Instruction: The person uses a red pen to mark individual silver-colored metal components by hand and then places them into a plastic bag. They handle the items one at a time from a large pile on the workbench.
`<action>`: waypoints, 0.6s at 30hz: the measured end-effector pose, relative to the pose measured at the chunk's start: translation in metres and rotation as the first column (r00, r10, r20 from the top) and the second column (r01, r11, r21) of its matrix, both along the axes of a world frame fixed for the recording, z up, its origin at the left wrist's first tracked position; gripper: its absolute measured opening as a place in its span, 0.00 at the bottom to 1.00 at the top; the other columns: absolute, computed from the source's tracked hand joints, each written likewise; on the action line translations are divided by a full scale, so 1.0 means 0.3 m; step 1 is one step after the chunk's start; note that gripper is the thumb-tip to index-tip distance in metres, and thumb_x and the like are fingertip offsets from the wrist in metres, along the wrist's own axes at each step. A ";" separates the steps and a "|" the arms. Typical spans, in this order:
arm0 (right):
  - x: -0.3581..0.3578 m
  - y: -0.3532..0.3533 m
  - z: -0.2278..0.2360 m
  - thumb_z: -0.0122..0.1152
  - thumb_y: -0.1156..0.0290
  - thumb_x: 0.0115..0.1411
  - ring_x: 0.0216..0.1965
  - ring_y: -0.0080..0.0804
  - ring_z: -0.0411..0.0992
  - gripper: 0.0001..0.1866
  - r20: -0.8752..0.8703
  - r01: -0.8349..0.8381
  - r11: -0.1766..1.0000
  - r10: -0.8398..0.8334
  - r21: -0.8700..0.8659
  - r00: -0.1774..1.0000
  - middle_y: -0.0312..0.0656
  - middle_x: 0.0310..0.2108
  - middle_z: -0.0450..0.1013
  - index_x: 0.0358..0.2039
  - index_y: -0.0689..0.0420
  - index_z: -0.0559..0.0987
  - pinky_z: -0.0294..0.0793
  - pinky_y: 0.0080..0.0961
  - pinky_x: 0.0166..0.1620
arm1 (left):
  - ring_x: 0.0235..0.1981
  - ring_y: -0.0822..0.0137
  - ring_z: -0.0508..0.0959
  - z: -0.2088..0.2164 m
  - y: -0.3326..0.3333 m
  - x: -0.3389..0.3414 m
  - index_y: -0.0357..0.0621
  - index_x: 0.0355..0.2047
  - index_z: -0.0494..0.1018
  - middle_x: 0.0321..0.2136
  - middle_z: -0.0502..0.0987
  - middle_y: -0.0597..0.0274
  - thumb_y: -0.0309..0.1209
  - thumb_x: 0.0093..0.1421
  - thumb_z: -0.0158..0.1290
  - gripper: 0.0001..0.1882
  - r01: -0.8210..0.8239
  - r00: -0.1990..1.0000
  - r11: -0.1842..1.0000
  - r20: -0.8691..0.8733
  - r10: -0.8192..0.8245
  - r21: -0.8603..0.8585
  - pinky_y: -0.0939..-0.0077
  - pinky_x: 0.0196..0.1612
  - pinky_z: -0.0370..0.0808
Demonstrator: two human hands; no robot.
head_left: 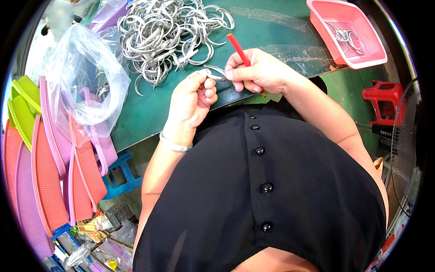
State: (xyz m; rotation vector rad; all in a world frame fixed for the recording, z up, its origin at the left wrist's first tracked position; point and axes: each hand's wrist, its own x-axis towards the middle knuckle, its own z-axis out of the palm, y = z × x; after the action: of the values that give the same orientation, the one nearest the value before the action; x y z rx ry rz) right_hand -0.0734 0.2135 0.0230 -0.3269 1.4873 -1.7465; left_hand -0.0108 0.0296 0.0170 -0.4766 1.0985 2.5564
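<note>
My left hand [193, 97] is closed, its thumb and forefinger pinching a curved silver metal piece [216, 77] near the table's front edge. Close against it is my right hand [258, 72], whose fingers also meet the end of that piece. A slim red pencil-like stick [239, 49] is gripped in the right hand, slanting up and left, with its lower end showing below the fingers. Beyond my left hand lies a big heap of similar curved metal pieces [158, 36] on the green table [267, 27].
At the back right, a pink basket [324, 13] holds a few metal pieces. A clear plastic bag [86, 68] and stacked coloured baskets [50, 172] crowd the left. A blue stool [122, 174] stands below the table, while a red stool [385, 97] and a fan [405, 131] stand right.
</note>
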 end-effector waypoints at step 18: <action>0.047 -0.027 0.029 0.55 0.71 0.54 0.10 0.12 0.56 0.07 -0.223 0.100 0.995 -0.099 -0.008 0.970 0.37 0.18 0.71 0.30 0.61 0.73 0.52 0.10 0.12 | 0.18 0.75 0.70 0.039 0.019 0.013 0.38 0.33 0.70 0.19 0.70 0.65 0.30 0.59 0.45 0.09 -0.063 0.979 0.978 -0.204 0.022 -0.199 0.85 0.21 0.66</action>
State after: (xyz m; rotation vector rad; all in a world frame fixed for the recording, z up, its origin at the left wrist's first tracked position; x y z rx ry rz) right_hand -0.0594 0.2055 0.0317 -0.4673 1.6915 -1.8343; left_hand -0.0069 0.0353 0.0288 -0.2974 1.4477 2.5848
